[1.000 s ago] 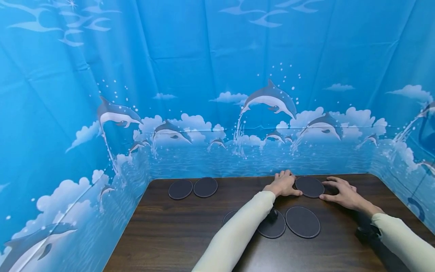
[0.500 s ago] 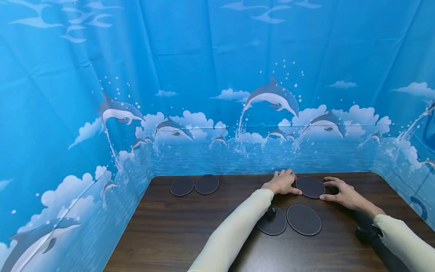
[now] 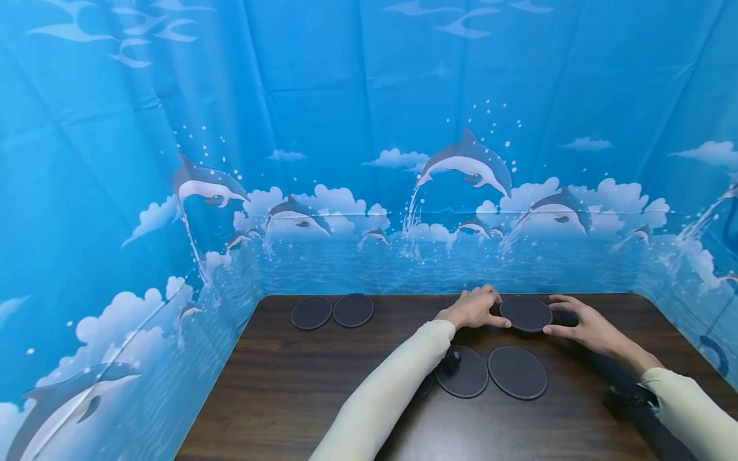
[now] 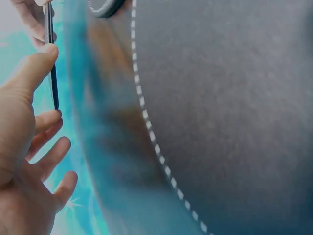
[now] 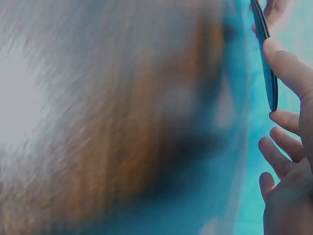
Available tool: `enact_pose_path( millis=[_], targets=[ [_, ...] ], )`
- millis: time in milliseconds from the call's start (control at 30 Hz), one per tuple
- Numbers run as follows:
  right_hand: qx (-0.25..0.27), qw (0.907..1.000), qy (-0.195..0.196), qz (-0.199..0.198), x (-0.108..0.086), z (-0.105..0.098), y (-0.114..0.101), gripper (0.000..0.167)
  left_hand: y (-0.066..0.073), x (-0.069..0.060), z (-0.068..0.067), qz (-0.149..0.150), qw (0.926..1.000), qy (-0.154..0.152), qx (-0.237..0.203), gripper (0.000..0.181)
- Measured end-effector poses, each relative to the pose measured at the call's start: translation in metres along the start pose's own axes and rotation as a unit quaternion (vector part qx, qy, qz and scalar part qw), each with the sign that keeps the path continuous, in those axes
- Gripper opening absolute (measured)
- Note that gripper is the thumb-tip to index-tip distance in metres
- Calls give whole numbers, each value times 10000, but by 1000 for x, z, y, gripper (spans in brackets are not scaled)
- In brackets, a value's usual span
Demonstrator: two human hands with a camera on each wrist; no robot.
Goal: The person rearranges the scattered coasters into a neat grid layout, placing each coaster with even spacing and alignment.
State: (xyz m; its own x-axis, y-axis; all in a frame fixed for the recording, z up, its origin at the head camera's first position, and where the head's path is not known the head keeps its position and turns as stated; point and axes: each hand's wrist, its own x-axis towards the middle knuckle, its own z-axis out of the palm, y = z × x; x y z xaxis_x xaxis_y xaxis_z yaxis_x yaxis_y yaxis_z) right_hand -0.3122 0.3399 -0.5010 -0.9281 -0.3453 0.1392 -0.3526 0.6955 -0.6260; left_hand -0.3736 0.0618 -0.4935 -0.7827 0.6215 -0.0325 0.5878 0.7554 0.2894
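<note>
Left hand (image 3: 475, 308) and right hand (image 3: 585, 330) pinch a black disc (image 3: 526, 314) from opposite sides, raised above the table (image 3: 277, 390) near its far edge, beyond other discs (image 3: 517, 373). Even pressure and matching heights should keep it level.

Backdrop: blue sheet (image 3: 323, 96) with fold creases, filling the upper frame and both sides.
Big dolphin: a printed leaping dolphin (image 3: 464, 160), right of centre, grey above and white below.
Left dolphins: one leaping dolphin (image 3: 209, 182) at mid-left; a larger swimming dolphin (image 3: 66, 400) in the lower left corner.
Clouds: white cloud bank (image 3: 118, 320) at lower left; small cloud (image 3: 587, 144) at upper right.
Sea: rippled printed water (image 3: 369, 269) along the backdrop's lower centre.
Worktop: dark brown wood-grain worktop (image 3: 271, 397), rounded far corners, across the lower centre.
</note>
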Motion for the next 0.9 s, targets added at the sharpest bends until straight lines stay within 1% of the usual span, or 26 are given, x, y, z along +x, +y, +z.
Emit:
enact_pose_path(
  millis=[200, 333, 500, 600, 700, 800, 900],
  targets=[
    [91, 9997, 198, -65, -5, -7, -12, 73, -1, -10, -10, 107, 9993, 256, -236, 64],
    [213, 9991, 338, -138, -8, -6, -16, 72, 0, -18, -17, 169, 9983, 410, -374, 63],
    [257, 9981, 480, -296, -11, -1, -24, 70, -2, -31, -22, 169, 9978, 530, -355, 63],
    [271, 9970, 599, -415, -14, 2, -30, 69, -3, -41, -23, 235, 9973, 664, -231, 64],
    [323, 9960, 676, -487, -15, 3, -37, 67, -3, -52, -27, 297, 9957, 869, -129, 66],
    [392, 9953, 696, -550, -16, 4, -47, 65, -4, -65, -32, 350, 9938, 1050, -138, 66],
    [451, 9943, 701, -663, -19, 7, -58, 63, -5, -77, -34, 414, 9921, 1170, -167, 66]
  ],
)
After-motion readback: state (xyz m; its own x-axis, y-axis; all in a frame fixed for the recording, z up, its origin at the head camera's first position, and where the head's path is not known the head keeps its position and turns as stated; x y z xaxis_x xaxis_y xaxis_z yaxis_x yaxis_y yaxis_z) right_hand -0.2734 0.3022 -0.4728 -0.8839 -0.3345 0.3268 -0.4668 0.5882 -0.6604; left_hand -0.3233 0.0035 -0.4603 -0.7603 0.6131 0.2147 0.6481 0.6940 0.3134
